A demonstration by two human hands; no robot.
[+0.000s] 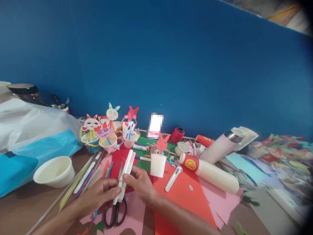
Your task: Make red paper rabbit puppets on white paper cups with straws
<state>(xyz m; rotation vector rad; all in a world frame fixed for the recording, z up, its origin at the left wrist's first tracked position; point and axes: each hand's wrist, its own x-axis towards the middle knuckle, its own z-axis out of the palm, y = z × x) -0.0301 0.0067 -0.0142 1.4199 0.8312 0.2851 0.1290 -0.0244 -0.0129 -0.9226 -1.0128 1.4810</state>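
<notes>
My left hand (pixel 101 193) and my right hand (pixel 140 182) both grip a slim white strip-like object (pixel 125 173), tilted upright between them, with dark marks low on its side. A pink edge shows along its upper right. Beneath it lie scissors (pixel 115 213) with black handles, their blades partly hidden by the object. Right of my right hand stands a white paper cup (pixel 157 164) with a red cut-out face (pixel 162 142) above its rim. A white utility knife (pixel 173 178) lies on red paper (pixel 182 202).
Paper-cup figures (pixel 107 135) stand behind my hands. A white bowl (pixel 55 171) and plastic bag (pixel 36 130) are at left. Stacked cups (pixel 217 176), a flask (pixel 220 147) and red thread (pixel 177 134) are at right, below a blue wall (pixel 156 58).
</notes>
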